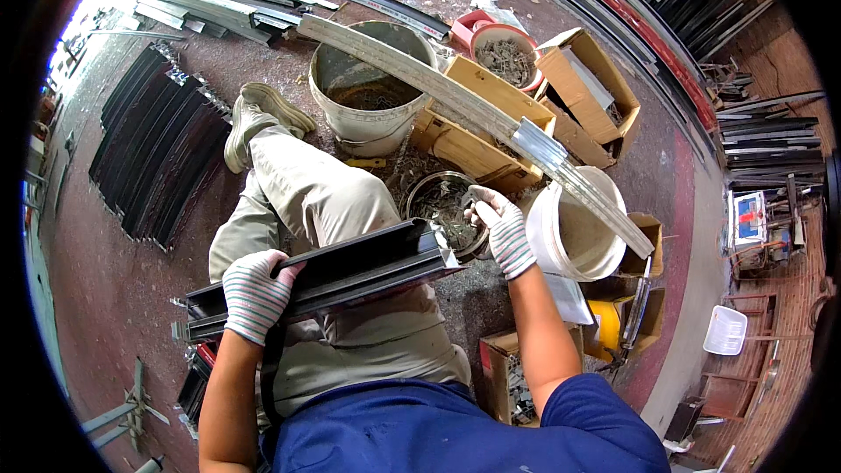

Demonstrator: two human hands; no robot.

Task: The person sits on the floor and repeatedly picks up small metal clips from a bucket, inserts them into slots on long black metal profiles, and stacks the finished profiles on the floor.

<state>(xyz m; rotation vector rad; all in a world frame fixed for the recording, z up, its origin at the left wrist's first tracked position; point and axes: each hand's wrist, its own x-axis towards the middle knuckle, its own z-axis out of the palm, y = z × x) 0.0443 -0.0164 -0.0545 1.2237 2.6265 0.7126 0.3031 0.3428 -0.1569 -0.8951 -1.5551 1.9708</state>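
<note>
A black channel-shaped metal profile (368, 267) lies across my lap, its right end tilted slightly upward. My left hand (257, 292), in a white glove with green stripes, is closed round the profile near its left end. To the right of the profile, my right hand (499, 228), in a matching glove, is over the rim of a round tin (419, 191) of small dark metal pieces. Its fingers are pinched together; what they hold is too small to make out.
A long metal bar (412, 74) spans a large grey bucket (372, 114), wooden boxes (491, 88) and a white bucket (574, 228). Cut black profiles (158, 144) lie in a row on the floor at left. A cardboard box (508, 377) stands by my right side.
</note>
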